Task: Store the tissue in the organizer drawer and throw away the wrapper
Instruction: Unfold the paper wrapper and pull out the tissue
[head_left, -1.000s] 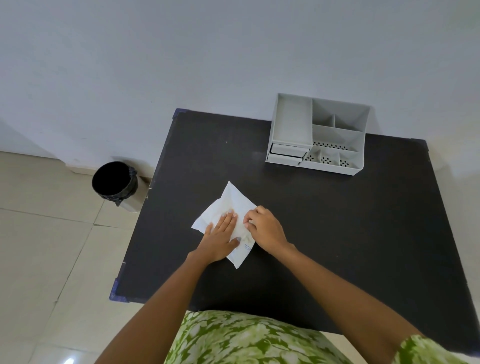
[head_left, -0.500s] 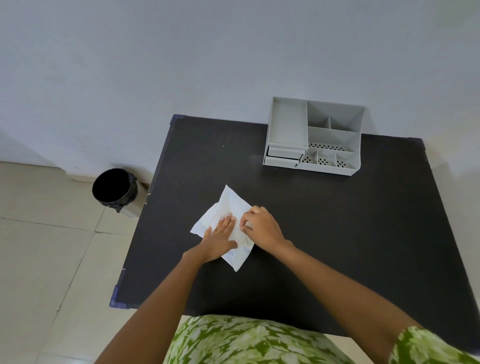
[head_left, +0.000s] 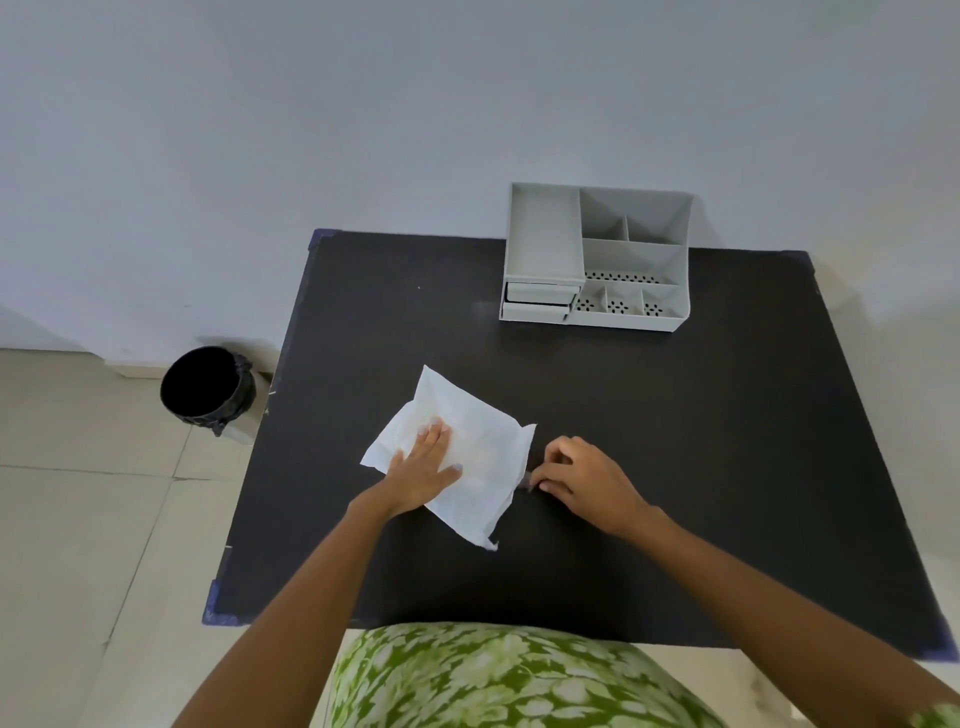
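A white tissue (head_left: 478, 457) lies spread flat on the black table (head_left: 675, 467), left of centre. My left hand (head_left: 423, 470) rests palm down on the tissue's left half, fingers straight. My right hand (head_left: 582, 480) is just off the tissue's right edge, its fingertips pinched on a thin, nearly see-through bit that looks like the wrapper (head_left: 524, 479). The grey organizer (head_left: 631, 249) stands at the table's far edge against the wall. Its two small drawers (head_left: 540, 302) are at its front left.
A black-lined bin (head_left: 208, 387) stands on the tiled floor left of the table's far left corner. The wall runs right behind the organizer. My green patterned clothing (head_left: 493, 680) shows at the near table edge.
The tissue now lies wider and flatter. My right hand has moved off it to the right, fingertips pinched. My left hand stays pressed on it.
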